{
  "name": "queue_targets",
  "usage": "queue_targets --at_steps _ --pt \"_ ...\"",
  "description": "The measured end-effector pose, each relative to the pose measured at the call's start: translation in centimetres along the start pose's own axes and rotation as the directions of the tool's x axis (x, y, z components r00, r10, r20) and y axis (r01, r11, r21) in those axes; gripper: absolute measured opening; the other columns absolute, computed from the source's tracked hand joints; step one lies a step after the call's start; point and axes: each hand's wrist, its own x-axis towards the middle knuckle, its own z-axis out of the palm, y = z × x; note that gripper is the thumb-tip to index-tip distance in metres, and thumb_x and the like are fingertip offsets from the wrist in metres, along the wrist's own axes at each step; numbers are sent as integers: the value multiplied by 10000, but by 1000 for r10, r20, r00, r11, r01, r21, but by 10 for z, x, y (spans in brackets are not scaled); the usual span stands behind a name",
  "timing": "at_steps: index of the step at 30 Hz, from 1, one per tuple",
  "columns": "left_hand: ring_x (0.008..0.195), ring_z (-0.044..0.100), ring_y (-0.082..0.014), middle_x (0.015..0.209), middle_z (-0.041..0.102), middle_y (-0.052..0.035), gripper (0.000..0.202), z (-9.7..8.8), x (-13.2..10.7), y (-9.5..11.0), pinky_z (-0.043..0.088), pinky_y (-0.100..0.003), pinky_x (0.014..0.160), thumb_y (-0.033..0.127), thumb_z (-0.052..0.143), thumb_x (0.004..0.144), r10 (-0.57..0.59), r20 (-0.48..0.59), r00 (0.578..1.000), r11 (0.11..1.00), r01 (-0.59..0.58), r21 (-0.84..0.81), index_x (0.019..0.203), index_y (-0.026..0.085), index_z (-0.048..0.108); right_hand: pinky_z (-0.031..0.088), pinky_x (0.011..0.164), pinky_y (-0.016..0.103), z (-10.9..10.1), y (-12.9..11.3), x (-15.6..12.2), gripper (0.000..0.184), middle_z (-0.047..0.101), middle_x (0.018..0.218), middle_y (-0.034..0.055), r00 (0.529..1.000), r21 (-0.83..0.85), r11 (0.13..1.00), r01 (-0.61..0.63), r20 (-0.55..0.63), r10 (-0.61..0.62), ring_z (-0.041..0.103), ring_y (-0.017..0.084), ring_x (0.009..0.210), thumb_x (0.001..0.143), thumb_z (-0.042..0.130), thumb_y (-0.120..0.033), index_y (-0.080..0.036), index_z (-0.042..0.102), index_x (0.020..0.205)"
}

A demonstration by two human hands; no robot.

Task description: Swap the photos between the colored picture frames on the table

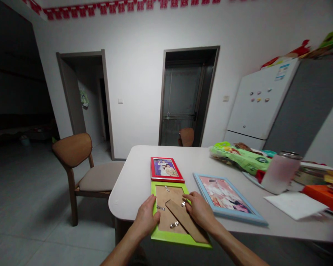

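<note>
Green picture frame (180, 236) lies face down at the near edge of the pale table (133, 177), its brown backing board up and its brown stand strut (187, 221) slanting across the back. The left hand (147, 218) rests on the frame's left border, fingers curled over the edge toward a small metal clip (160, 208); it presses rather than grips. The right hand (201, 210) lies on the right side of the backing, fingertips at another clip (183, 203) by the upper right corner, loosely bent and holding nothing. Just beyond the green frame, touching its far edge, a red frame (166, 170) lies picture up. To the right, just beside the right hand, a blue frame (227, 197) lies picture up. Farther right stand a frosted jar (280, 171), a green snack bag (238, 155) and a white sheet of paper (294, 205). A wooden chair (83, 166) stands at the table's left, and a white fridge (263, 99) behind.
</note>
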Motion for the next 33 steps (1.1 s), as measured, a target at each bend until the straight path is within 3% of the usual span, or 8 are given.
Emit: queue_targets --at_steps 3,6,11,23,33 --pt "1138 386 -178 1245 424 -106 548 4 0 -3 266 -265 978 174 472 647 3 -27 1000 1000 -3 -4 1182 83 402 328 808 284 1 -23 -3 285 543 1025 100 992 28 992 120 -43 -119 474 204 946 731 438 -255 -198 623 939" --pt "1135 388 -187 1237 428 -127 535 6 0 -4 269 -273 978 174 467 655 12 -36 999 1000 -12 0 1173 60 405 334 776 253 7 -51 -3 251 586 926 63 968 111 966 236 59 -243 500 171 879 748 430 -288 -217 654 835" --pt "1136 388 -187 1231 436 -125 521 7 1 -5 273 -272 976 170 460 665 25 -32 999 1000 -25 -2 1172 66 407 335 725 242 14 -74 3 224 603 813 60 969 94 972 215 102 -224 511 164 811 734 460 -299 -202 658 773" --pt "1136 389 -188 1233 436 -115 517 6 -1 0 271 -273 976 163 456 664 -6 -24 1000 1000 6 -2 1173 82 410 334 671 245 28 -74 10 183 616 767 70 992 42 992 123 25 -124 527 166 746 704 477 -254 -164 636 700" --pt "1149 369 -186 1258 407 -102 558 5 0 0 257 -271 985 140 449 636 -27 -1 1000 999 27 17 1188 80 394 348 684 259 34 -36 53 299 621 831 106 1000 28 999 -17 10 17 536 179 794 767 384 -276 -152 654 798"
